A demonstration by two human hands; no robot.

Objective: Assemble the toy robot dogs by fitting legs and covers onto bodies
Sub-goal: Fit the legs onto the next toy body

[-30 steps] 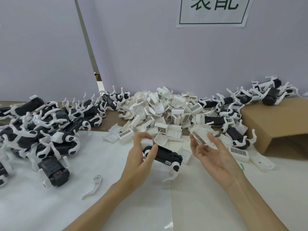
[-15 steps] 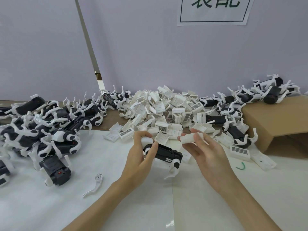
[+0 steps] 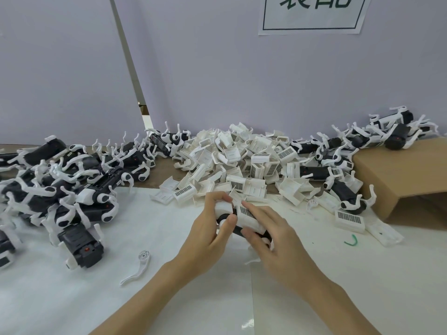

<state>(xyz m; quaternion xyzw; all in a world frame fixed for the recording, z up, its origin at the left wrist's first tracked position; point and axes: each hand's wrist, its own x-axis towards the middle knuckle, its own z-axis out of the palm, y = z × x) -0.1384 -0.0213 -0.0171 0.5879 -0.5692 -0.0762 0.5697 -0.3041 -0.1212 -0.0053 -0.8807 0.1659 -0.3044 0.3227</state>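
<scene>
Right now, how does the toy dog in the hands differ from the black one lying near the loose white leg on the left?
The held dog is gripped by the left hand while the right hand presses a barcoded white cover onto it. The lying dog rests untouched on the white sheet and shows bare black with a red dot, no cover visible. Both have black bodies and white legs.

Wall sign [image 3: 312, 14] shows cropped characters, seemingly "装配".
</scene>
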